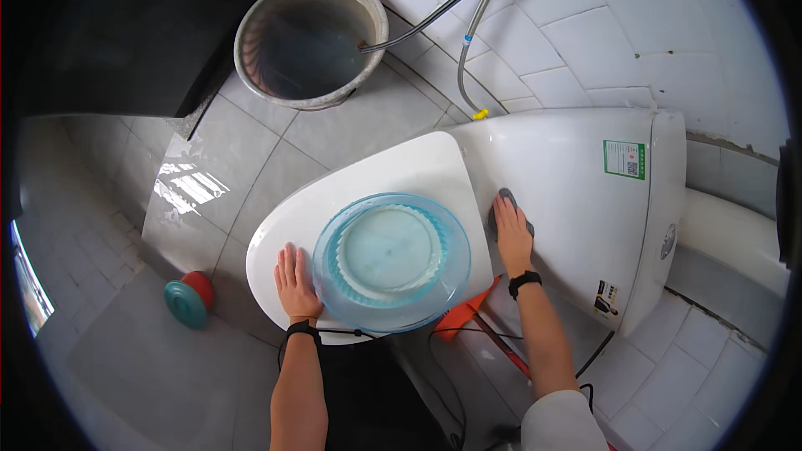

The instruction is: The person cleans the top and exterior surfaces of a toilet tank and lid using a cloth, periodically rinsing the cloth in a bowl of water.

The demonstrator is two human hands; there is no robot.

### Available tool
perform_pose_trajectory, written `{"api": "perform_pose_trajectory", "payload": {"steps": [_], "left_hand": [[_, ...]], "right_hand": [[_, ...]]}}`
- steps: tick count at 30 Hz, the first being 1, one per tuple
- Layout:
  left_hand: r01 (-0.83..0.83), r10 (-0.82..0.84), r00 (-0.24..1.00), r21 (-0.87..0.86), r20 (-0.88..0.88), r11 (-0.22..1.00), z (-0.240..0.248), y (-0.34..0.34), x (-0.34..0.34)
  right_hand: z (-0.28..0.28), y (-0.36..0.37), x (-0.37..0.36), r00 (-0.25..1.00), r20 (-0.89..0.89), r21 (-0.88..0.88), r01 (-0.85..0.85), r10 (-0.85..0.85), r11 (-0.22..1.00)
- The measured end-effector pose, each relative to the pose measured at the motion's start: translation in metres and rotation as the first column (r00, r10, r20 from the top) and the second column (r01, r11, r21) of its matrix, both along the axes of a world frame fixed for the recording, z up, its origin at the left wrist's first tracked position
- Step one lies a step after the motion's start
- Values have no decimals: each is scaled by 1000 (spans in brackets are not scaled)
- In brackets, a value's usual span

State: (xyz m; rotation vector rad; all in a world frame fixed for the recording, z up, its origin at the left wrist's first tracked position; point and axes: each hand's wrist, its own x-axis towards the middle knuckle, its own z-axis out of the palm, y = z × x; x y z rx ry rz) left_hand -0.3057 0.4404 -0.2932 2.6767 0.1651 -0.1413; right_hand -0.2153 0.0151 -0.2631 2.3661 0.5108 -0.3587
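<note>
My left hand (294, 284) lies flat with its fingers stretched out on the closed white toilet lid (284, 225). Right beside it, a clear blue plastic basin (391, 255) rests on the lid; its fluted inner wall shows, and how much liquid it holds is hard to make out. With my right hand (513, 238) I press a dark grey cloth (504, 198) against the lower front of the white toilet tank (576, 192). Part of the cloth is hidden under my palm and fingers. Both wrists carry black bands.
A round bucket (313, 42) of dark water stands on the tiles by the wall, a hose end (372, 48) reaching into it. Another hose (464, 67) runs to the tank. A red and teal object (190, 299), an orange-red dustpan-like tool (462, 314) and black cables (447, 376) are low down.
</note>
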Motion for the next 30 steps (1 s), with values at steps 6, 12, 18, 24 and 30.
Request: {"api": "perform_pose_trajectory", "payload": {"steps": [6,12,18,24,30], "left_hand": [[-11,11,1000,26,-10,1000,1,9,-9],[10,-10,1000,10,-1,1000,-4,-3,-1],[16,-16,1000,51,-6,999,-3,5,-7],[29,-30,999,23,38,999,-4,-5,0],[36,-36,999,23,7,999,-5,0,-3]], "right_hand": [[-13,41,58,909,-296,640,418,-294,644],[-24,36,154,873,-440,821,486,-211,298],[-28,48,85,851,-353,689,518,-389,507],[-43,51,148,966,200,384,77,-164,920],[-28,42,91,977,-19,478,194,-211,857]]}}
